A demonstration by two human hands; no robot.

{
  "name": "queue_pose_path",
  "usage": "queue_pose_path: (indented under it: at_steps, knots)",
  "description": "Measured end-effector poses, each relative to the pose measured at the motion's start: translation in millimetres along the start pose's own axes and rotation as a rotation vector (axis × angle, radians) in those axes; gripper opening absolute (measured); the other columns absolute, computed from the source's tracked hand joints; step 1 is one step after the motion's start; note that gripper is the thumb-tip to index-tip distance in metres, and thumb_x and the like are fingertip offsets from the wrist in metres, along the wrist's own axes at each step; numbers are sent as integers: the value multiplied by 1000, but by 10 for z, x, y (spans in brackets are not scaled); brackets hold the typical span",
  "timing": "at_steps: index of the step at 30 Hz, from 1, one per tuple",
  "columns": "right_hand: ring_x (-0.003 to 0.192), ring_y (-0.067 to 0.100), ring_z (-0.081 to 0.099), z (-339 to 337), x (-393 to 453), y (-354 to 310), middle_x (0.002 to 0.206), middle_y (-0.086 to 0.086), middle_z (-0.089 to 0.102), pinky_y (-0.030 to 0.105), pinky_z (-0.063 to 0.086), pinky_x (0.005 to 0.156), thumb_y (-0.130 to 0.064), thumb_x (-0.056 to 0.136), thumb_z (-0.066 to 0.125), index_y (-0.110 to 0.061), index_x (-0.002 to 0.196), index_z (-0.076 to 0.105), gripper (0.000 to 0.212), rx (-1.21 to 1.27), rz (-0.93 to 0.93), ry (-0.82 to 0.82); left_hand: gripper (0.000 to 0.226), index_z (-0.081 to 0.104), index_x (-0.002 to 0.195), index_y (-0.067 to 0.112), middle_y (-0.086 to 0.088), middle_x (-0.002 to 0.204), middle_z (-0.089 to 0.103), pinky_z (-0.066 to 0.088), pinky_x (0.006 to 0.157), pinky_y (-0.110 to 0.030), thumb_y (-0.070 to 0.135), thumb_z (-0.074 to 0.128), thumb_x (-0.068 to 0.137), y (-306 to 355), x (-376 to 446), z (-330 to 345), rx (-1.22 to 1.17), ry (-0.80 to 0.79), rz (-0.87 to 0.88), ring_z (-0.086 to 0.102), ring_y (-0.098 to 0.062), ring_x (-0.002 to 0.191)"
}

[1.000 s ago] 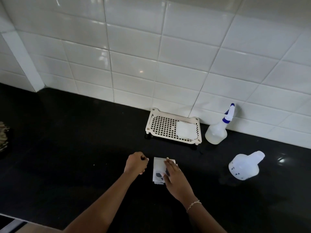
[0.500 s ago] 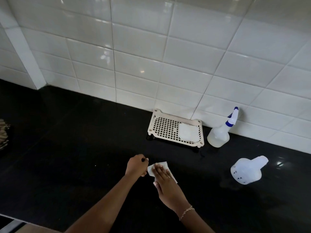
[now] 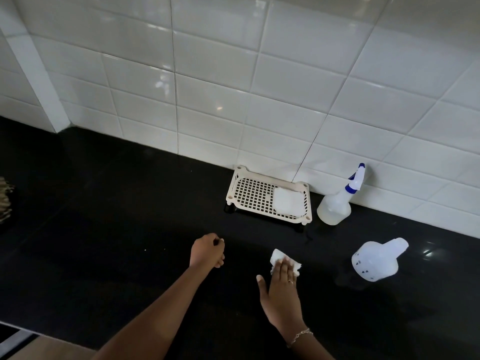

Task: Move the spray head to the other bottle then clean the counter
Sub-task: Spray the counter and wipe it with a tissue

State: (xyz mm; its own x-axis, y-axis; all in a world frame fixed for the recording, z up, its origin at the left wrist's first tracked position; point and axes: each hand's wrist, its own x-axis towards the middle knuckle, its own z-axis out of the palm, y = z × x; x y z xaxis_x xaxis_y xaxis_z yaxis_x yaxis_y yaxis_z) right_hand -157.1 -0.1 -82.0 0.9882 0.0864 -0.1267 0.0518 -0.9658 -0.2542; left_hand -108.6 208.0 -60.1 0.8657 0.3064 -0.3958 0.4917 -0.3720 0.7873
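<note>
My right hand (image 3: pixel 281 292) lies flat with its fingers pressing a small white cloth (image 3: pixel 279 257) onto the black counter (image 3: pixel 117 229). My left hand (image 3: pixel 207 250) rests on the counter as a loose fist, a hand's width left of the cloth, holding nothing I can see. A clear bottle (image 3: pixel 335 206) stands upright by the wall with the white and blue spray head (image 3: pixel 355 179) on it. A second white bottle (image 3: pixel 375 259) without a head lies tipped on its side to the right of my right hand.
A cream perforated tray (image 3: pixel 255 194) on short legs stands against the tiled wall (image 3: pixel 233 87), with a white pad (image 3: pixel 288 201) on its right part. A striped brown object (image 3: pixel 5 201) shows at the left edge. The counter's front edge runs along the bottom left.
My right hand has slid the cloth to the right, away from my left hand, and spread flat over it. The left fist stayed in place.
</note>
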Motion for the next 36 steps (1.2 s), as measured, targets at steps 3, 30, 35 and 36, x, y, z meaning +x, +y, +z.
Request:
queue_pose_path:
  at_steps: [3, 30, 35, 36]
  knots:
    - [147, 20, -10, 29, -147, -131, 159, 9, -8, 31, -6, 118, -54, 96, 26, -7, 149, -2, 76, 29, -105, -33, 16, 63, 98, 14, -1, 66, 70, 48, 44, -16, 25, 52, 95, -23, 16, 13, 2, 21, 26, 67, -8, 51]
    - [143, 7, -21, 149, -425, -485, 159, -4, -12, 35, -18, 118, -64, 91, 11, -24, 148, -12, 74, -115, -494, -135, 24, 48, 75, 25, -8, 60, 60, 50, 49, -39, 24, 45, 99, -299, -78, 93, -75, 213, 386, 60, -25, 53]
    - [146, 8, -10, 138, -162, -519, 161, -3, 3, 33, -11, 120, -61, 91, 15, -23, 150, -3, 72, -144, -406, -40, 17, 47, 80, 25, 0, 64, 55, 42, 49, -27, 24, 45, 98, -326, -103, 49, -185, 329, 389, 54, -15, 56]
    - [147, 10, -4, 74, -85, -410, 161, -4, 7, 32, -7, 120, -61, 91, 20, -22, 151, 2, 73, -102, -330, 2, 16, 47, 81, 25, 1, 66, 54, 41, 51, -26, 24, 46, 97, -328, -102, 52, -188, 322, 387, 53, -13, 57]
